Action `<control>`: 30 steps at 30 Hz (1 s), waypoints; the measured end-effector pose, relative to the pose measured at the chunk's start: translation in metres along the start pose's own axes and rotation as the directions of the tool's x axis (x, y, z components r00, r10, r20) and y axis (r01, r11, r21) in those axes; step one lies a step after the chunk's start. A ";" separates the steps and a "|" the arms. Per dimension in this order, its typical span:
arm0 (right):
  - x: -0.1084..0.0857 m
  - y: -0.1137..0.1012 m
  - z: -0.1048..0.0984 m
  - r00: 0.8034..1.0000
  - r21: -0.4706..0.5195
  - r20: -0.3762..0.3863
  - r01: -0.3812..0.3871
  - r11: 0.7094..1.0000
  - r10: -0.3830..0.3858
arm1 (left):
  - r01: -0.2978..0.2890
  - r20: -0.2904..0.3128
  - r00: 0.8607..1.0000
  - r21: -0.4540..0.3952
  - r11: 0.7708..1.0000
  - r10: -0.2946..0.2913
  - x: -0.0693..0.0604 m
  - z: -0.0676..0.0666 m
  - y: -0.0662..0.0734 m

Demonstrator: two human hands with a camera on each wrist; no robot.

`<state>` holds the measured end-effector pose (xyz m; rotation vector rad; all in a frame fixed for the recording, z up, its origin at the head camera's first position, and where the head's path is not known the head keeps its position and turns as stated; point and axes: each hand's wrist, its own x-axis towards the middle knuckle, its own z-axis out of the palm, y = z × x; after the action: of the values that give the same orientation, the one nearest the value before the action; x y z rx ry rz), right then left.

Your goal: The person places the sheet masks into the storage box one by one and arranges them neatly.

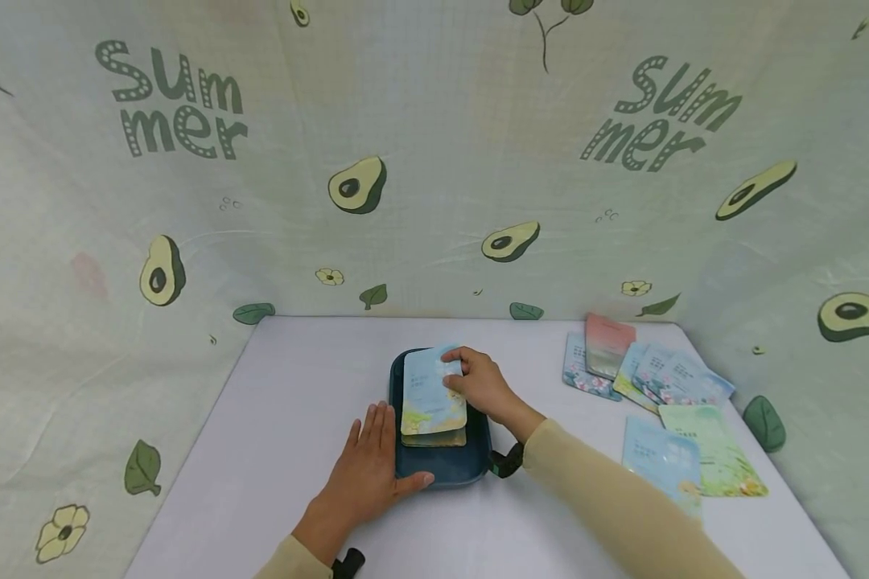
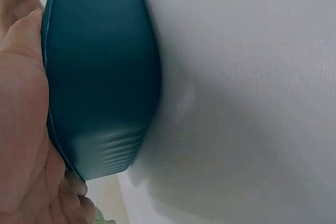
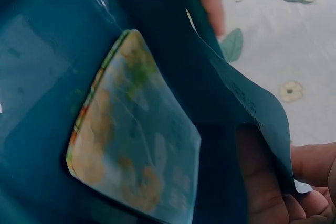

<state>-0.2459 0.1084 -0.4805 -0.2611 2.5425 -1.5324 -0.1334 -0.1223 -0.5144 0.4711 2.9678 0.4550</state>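
Note:
A dark blue plastic basin [image 1: 443, 471] stands on the white table. My left hand [image 1: 365, 474] rests against its left rim, fingers straight and thumb spread along the near edge; the left wrist view shows the basin's outer wall [image 2: 100, 61] beside the palm. Between thumb and fingers, my right hand [image 1: 487, 388] pinches the right edge of a light blue sheet mask packet [image 1: 431, 392], tilted above the basin. Beneath it, a small stack of similar packets [image 3: 136, 135] lies on the basin floor, mostly covered in the head view.
On the table's right lie several loose packets: a pink and silver one [image 1: 608, 342], overlapping blue ones [image 1: 684, 378], a green one [image 1: 724, 454] and a light blue one [image 1: 659, 458] partly behind the right sleeve. A printed cloth [image 1: 434, 145] hangs behind the table.

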 end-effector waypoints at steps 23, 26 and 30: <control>0.004 0.005 0.008 0.997 -0.258 0.043 0.078 0.963 -0.069 | 0.001 0.001 1.000 -0.070 0.998 -0.001 0.000 0.002 -0.001; 0.005 0.006 0.007 0.996 -0.258 0.043 0.081 0.963 -0.072 | 0.003 0.002 1.000 -0.074 0.997 -0.002 0.000 0.001 -0.001; 0.006 0.004 0.007 0.996 -0.260 0.040 0.083 0.962 -0.075 | 0.002 0.002 1.000 -0.078 0.997 -0.002 0.000 0.002 -0.001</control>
<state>-0.2506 0.1028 -0.4879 -0.4198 2.7381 -1.2029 -0.1330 -0.1228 -0.5165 0.4606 2.9356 0.5668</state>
